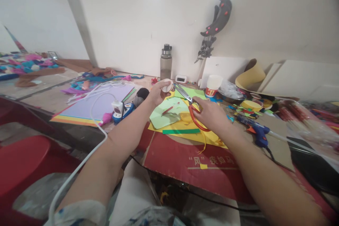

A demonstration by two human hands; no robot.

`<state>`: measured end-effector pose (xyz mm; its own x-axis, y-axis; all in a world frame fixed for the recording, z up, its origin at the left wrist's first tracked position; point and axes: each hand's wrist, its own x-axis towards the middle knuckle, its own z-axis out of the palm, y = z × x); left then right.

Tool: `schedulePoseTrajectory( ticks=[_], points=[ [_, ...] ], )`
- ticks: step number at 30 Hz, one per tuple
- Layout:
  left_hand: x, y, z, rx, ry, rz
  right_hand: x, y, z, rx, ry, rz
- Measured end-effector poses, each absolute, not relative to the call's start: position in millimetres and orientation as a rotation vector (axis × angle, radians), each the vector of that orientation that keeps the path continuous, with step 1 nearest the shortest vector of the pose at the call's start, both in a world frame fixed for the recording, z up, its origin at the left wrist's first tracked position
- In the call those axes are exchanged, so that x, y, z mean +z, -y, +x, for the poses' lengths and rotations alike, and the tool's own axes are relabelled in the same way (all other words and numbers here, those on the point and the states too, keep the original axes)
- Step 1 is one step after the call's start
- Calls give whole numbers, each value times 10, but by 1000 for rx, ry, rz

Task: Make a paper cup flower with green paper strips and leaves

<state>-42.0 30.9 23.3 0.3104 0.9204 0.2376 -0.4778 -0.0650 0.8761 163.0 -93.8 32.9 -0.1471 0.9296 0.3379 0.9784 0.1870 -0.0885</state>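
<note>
My left hand (159, 93) pinches a small round white piece (167, 86) above the table. Wrapped around the orange handles of the scissors (189, 99) is my right hand (208, 113). The blades are slightly apart and point left, with their tips close to the white piece; whether they touch it I cannot tell. Below both hands lie a light green sheet (161, 113) and yellow paper (182, 136), with a dark green strip (181, 131) across the yellow paper.
A bottle (166, 64), a small white clock (181, 78) and a paper cup (212, 86) stand at the back. A blue glue gun (261, 132) lies on the right. Purple paper (95, 102) and a blue power socket (124, 112) are on the left. A white cable crosses my left arm.
</note>
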Motion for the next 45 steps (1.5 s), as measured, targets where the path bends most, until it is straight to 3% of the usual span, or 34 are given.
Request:
schedulePoseTrajectory(
  ticks=[34, 45],
  points=[
    [260, -209, -313, 1245, -529, 1192, 226, 862, 1618, -420, 2242, -1884],
    [288, -180, -323, 1247, -562, 1156, 242, 874, 1666, -301, 2102, -1812]
  ],
)
